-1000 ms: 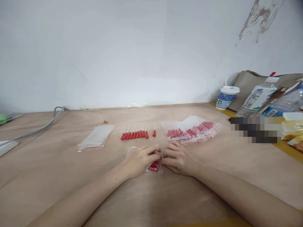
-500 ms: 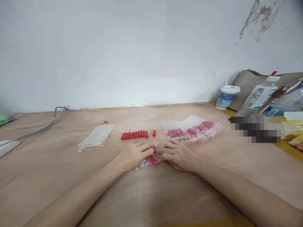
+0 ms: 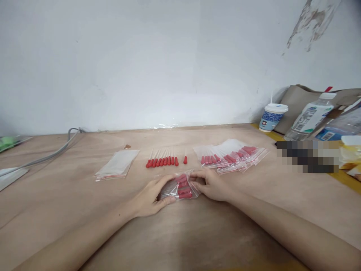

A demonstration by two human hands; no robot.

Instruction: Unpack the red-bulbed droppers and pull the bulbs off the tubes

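Note:
A clear zip bag [image 3: 184,191] with several red-bulbed droppers inside lies crosswise between my hands, bulbs toward the right. My left hand [image 3: 153,194] grips its left end, thumb along the near edge and fingers along the far edge. At the bag's mouth, my right hand [image 3: 208,184] pinches the right edge with thumb and fingers. Beyond the hands, loose droppers [image 3: 163,162] lie side by side in a row, and a single dropper [image 3: 185,160] lies a little to their right. Filled bags [image 3: 235,156] overlap in a pile behind my right hand.
A stack of flat zip bags [image 3: 118,164] lies at left. Further left runs a grey cable [image 3: 60,149]. At the back right stand a paper cup [image 3: 272,117], a plastic bottle [image 3: 311,116] and a grey bag [image 3: 290,99]. The wall [image 3: 169,64] borders the table's far side.
My left hand has turned and spread along the bag, its thumb now on the near edge. The bag lies flatter with its bulbs lined up. My right hand stays at the right end.

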